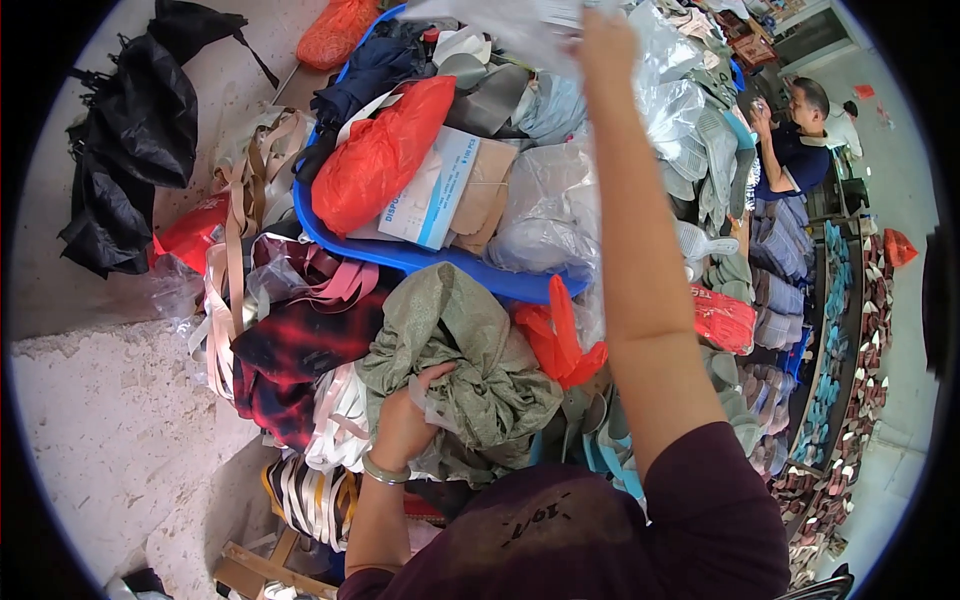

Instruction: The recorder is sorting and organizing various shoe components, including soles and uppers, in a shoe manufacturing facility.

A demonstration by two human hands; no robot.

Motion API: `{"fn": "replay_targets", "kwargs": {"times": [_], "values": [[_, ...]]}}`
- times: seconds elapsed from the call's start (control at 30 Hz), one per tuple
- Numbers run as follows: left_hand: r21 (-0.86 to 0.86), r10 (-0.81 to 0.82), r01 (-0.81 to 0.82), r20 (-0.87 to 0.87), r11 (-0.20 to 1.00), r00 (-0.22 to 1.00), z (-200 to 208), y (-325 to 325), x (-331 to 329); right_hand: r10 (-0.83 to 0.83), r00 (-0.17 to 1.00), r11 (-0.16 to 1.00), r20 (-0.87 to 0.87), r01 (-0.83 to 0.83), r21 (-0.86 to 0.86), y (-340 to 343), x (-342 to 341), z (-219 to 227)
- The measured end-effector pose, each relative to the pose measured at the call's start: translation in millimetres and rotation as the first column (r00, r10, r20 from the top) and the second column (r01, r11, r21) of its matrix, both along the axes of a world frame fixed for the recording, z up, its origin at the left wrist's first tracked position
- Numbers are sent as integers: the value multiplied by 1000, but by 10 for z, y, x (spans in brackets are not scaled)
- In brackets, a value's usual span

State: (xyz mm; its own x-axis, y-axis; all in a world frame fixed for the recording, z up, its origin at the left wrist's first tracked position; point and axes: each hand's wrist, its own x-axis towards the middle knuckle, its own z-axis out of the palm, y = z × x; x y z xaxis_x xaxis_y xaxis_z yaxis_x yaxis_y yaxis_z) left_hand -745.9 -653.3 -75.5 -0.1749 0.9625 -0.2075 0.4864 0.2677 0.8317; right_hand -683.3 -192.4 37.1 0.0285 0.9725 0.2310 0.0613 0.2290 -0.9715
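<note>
Crinkly grey-green woven sack is gripped by the left hand; clear plastic bag pinched overhead by the right hand — heaped blue plastic tub could probably get tipped.

So the tub sits behind the woven sack, bags and a box piled in it; strap bundles lie left, stacked soles right.

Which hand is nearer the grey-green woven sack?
Left. The left hand grips a fold of the grey-green woven sack; the right hand is raised far above it, at clear plastic.
</note>
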Motion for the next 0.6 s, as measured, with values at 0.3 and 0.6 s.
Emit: {"fn": "replay_targets", "kwargs": {"times": [0.3,0.6], "values": [[-48,10,-12,-50,999,999,-13,-80,-78,417,817,897,398,-441,-33,-910,-1311,-1279],[-44,-16,15,-26,999,1000,6,14,-54,439,497,897,748,-298,-327,-846,-132,-1799]]}}
